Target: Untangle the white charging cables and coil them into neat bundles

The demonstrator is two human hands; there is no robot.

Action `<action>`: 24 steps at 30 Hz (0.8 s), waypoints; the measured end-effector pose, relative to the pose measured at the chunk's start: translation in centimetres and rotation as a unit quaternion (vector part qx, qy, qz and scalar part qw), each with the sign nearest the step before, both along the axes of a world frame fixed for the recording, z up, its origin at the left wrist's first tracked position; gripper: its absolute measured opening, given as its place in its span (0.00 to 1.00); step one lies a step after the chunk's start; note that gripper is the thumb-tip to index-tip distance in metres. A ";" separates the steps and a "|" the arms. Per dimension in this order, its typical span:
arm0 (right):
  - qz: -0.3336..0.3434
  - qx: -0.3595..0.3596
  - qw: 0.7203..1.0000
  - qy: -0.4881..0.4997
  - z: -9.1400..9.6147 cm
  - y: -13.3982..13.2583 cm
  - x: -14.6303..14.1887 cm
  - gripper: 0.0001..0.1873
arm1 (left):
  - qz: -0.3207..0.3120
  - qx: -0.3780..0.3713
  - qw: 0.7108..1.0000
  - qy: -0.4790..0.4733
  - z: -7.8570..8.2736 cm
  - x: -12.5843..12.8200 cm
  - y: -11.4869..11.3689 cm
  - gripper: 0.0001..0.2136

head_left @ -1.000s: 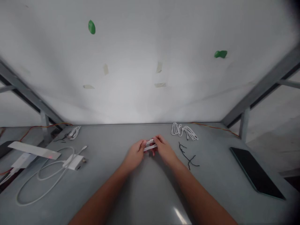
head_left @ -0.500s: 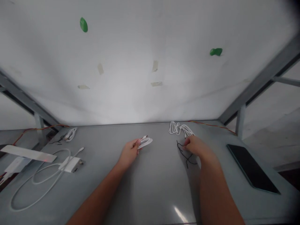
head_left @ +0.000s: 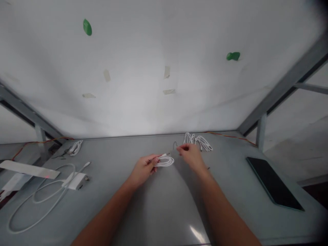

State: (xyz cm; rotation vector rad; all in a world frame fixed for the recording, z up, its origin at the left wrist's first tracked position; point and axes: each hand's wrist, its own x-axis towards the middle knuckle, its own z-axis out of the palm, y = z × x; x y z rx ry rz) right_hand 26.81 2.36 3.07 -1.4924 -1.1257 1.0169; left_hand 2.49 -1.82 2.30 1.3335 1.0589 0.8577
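Note:
A coiled white charging cable is pinched in my left hand, its loops and plug sticking out to the right of the fingers. My right hand is closed at the fingertips on a thin twist tie, blurred by motion, which curves up just left of the fingers. The two hands are a short way apart above the grey table. By my right forearm a small dark bit shows; the arm covers the rest of that spot.
Coiled white cables lie at the back right. A dark tablet rests on the right. To the left are a white charger with a long cable, another coiled cable and black ties. A white wall rises behind.
My right hand has lifted a twist tie from the black ties on the right and moved left toward the cable. My left hand has shifted slightly right with the cable.

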 end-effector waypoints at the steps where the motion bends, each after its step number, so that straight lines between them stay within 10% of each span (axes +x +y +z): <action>1: 0.006 -0.009 1.000 -0.005 -0.3 -0.2 -1.6 0.06 | -0.008 0.005 1.000 -0.002 0.1 0.1 -0.1 0.30; 12: 0.131 -0.058 0.947 0.287 -0.6 -2.7 -8.0 0.11 | 0.015 0.022 0.994 -0.105 -0.1 0.0 0.2 0.25; 24: 0.241 -0.097 0.935 0.242 0.8 -3.8 -7.7 0.11 | 0.047 0.076 0.992 -0.086 -0.3 -0.7 0.7 0.32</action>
